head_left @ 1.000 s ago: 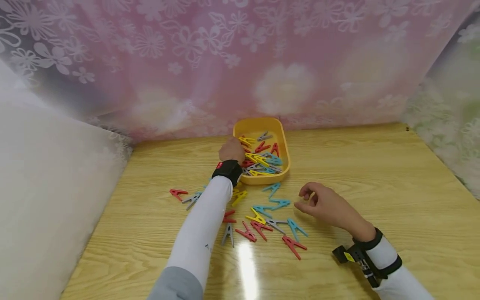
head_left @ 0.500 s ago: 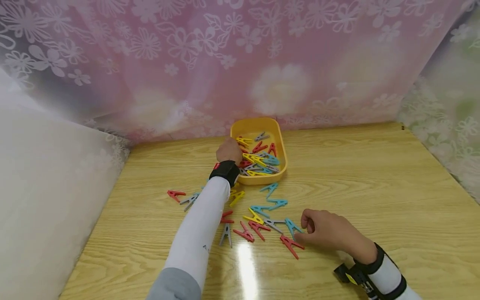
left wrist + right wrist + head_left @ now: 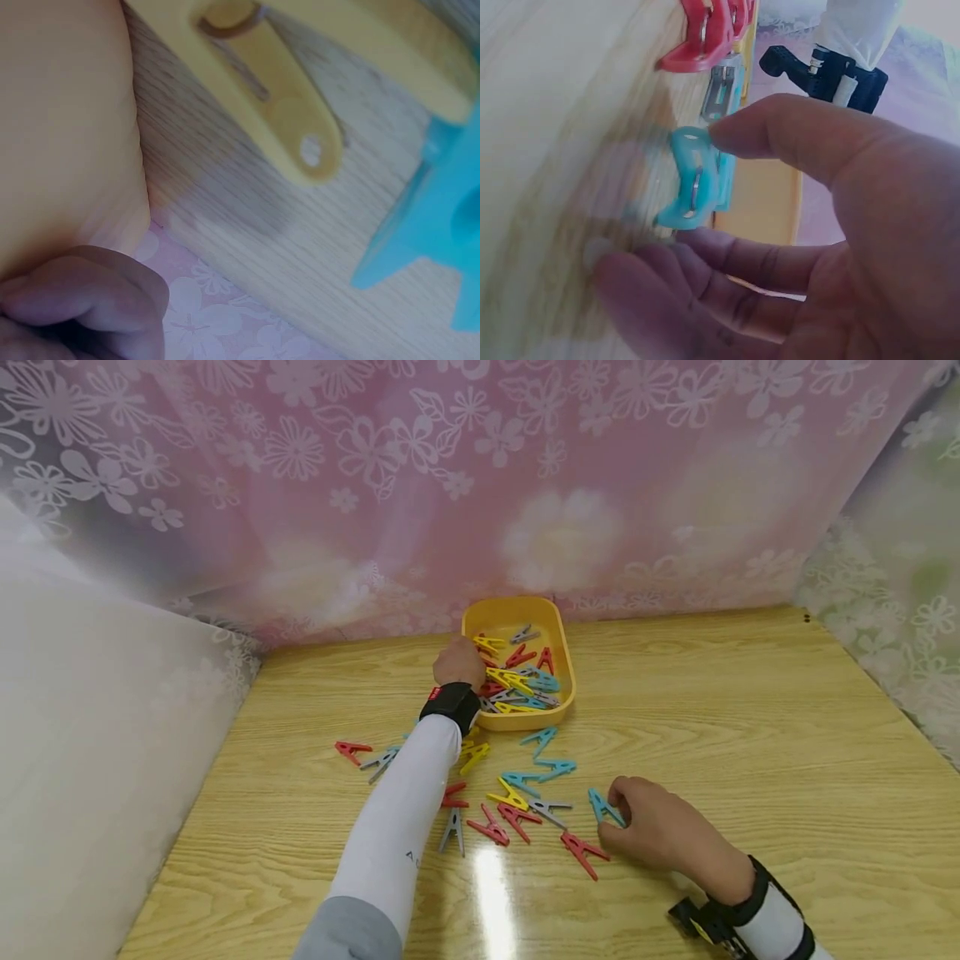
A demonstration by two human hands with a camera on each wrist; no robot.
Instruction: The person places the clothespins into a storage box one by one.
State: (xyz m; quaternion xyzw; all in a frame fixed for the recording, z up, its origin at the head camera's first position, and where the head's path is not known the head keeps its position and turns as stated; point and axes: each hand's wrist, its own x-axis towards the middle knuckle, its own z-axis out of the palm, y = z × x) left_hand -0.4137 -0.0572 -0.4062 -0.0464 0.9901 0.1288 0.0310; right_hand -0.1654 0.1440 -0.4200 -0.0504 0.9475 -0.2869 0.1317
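Against the left side of the yellow basket (image 3: 572, 689), my left hand (image 3: 459, 662) rests with curled fingers at the rim; its fingertips are hidden in the head view. Colourful clothespins fill the basket. My right hand (image 3: 654, 823) pinches a blue clothespin (image 3: 602, 807) at the table, thumb at one end and fingers at the other. In the right wrist view this blue clothespin (image 3: 694, 180) lies between thumb and fingers. Beside the hand lies a red clothespin (image 3: 581, 853), with a grey clothespin (image 3: 551, 810) farther left.
Several more clothespins lie in front of the basket, among them a yellow clothespin (image 3: 510, 795) and a red clothespin (image 3: 352, 751) at the left. A pink floral cloth (image 3: 375, 527) hangs behind the wooden table (image 3: 712, 693).
My right hand came down toward the near clothespins and took hold of the blue one, which has shifted slightly right, away from the grey one. The left hand stayed at the basket.
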